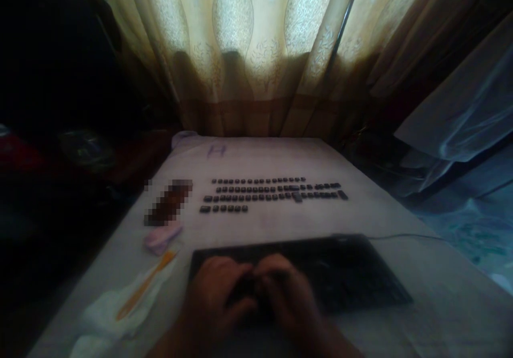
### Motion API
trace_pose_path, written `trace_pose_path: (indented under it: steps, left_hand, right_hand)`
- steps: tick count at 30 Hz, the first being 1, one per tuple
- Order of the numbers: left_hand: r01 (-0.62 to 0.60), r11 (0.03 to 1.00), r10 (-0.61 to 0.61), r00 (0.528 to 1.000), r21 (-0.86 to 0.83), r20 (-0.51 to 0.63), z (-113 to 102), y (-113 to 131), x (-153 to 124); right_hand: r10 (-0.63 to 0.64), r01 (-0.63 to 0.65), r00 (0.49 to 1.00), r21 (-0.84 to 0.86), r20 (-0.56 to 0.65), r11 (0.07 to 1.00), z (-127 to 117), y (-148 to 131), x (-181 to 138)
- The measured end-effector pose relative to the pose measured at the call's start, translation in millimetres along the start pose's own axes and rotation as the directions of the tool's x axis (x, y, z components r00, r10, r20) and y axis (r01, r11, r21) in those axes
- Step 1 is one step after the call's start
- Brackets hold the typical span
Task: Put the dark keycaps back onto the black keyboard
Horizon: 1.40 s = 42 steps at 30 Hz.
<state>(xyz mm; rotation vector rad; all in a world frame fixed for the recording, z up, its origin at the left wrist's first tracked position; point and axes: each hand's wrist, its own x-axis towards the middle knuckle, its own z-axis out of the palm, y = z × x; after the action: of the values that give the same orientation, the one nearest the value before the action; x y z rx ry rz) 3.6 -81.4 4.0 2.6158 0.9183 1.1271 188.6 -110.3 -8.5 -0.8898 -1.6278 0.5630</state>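
A black keyboard lies on the pale table close to me, its cable leading off to the right. Both hands rest on its left half, side by side. My left hand and my right hand have their fingers curled down and pressed together where they meet. What they pinch, if anything, is hidden in the dim, blurred picture. Farther back, several dark keycaps lie in neat rows on the table.
Left of the keyboard lie an orange stick-like tool on a white cloth, a small pink thing and a pixelated dark patch. Patterned curtains hang behind the table. Dark clutter fills the left side.
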Motion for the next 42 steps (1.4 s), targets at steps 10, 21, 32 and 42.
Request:
trace_pose_path:
  steps: [10,21,32,42]
  left_hand:
    - [0.148,0.976,-0.141,0.989,-0.160,0.052,5.1,-3.3,-8.5]
    - [0.186,0.978,-0.184,0.983,-0.091,0.028,5.7,-8.2,-10.7]
    - [0.329,0.944,-0.329,0.943,-0.002,-0.043,-10.9,-26.9,-2.6]
    - [0.612,0.789,-0.604,0.761,0.047,0.235,-15.7,-52.1,51.2]
  right_hand:
    - [-0.067,0.066,0.998,-0.044,-0.016,0.997,3.0,-8.4,1.5]
    - [-0.061,0.060,0.997,-0.037,-0.035,0.998,3.9,-1.9,-0.5]
    - [0.129,-0.197,0.938,-0.191,-0.322,0.962,-36.5,21.6,18.4]
    - [0.379,-0.438,0.857,-0.107,-0.349,0.893,-48.6,30.7,26.2]
